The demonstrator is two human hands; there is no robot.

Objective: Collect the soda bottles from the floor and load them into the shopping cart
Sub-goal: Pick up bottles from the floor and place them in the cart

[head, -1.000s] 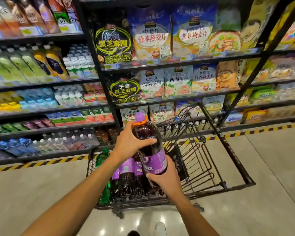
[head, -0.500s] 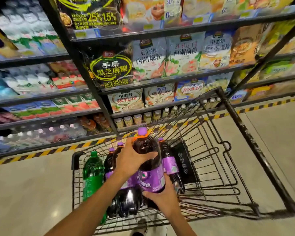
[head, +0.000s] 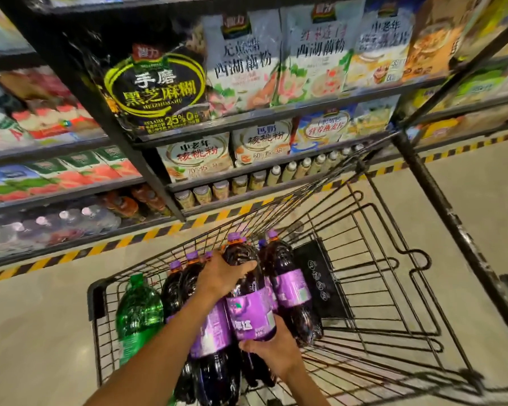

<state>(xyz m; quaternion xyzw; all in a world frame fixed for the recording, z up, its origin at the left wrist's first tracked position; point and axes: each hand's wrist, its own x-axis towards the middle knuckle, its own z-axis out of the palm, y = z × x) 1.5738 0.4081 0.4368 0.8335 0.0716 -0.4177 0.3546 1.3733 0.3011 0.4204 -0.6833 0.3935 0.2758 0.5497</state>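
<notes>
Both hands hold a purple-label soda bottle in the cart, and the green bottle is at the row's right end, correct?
Not quite: the head view shows the green bottle at the row's left end. Left hand and right hand do hold the purple-label soda bottle in the cart.

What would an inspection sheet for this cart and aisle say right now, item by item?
Surface: pale glossy floor; yellow-black striped tape runs along the shelf foot.
Job's things: black wire shopping cart holds one green bottle and several purple bottles, upright; a held purple bottle is among them.
Clutter: black panel inside the cart.
Hands: left hand grips the held purple bottle's shoulder; right hand grips its lower part.
Cables: nothing seen.
Surroundings: shelves of packaged foods and drinks.
</notes>
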